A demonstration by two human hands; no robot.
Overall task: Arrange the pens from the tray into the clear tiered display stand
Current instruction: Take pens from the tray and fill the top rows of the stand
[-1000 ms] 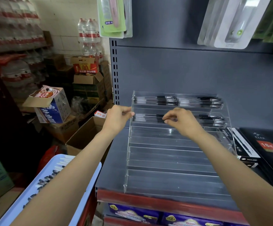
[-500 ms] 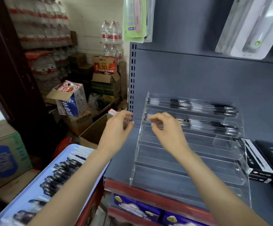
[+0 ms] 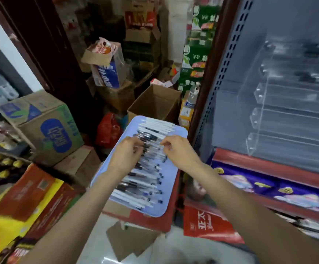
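A light blue tray (image 3: 171, 189) sits low in the middle of the view, on a red crate. Several black-and-clear pens (image 3: 145, 180) lie across it in a row, with white ones at its far end. My left hand (image 3: 125, 155) is over the pens' left ends, fingers curled down onto them. My right hand (image 3: 180, 152) is at their right ends, thumb and forefinger pinched on them. The clear tiered display stand (image 3: 280, 113) stands on the grey shelf at the right, blurred, with dark pens in its top two tiers.
An open cardboard box (image 3: 155, 103) stands just beyond the tray. Stacked cartons (image 3: 46, 128) crowd the left side. The shelf's red front edge (image 3: 269, 166) and dark upright post (image 3: 206, 82) border the tray on the right. A red bag (image 3: 206, 223) lies on the floor.
Both hands left the stand's second tier and dropped down-left onto the pens in the tray. The view swung down and left with them.
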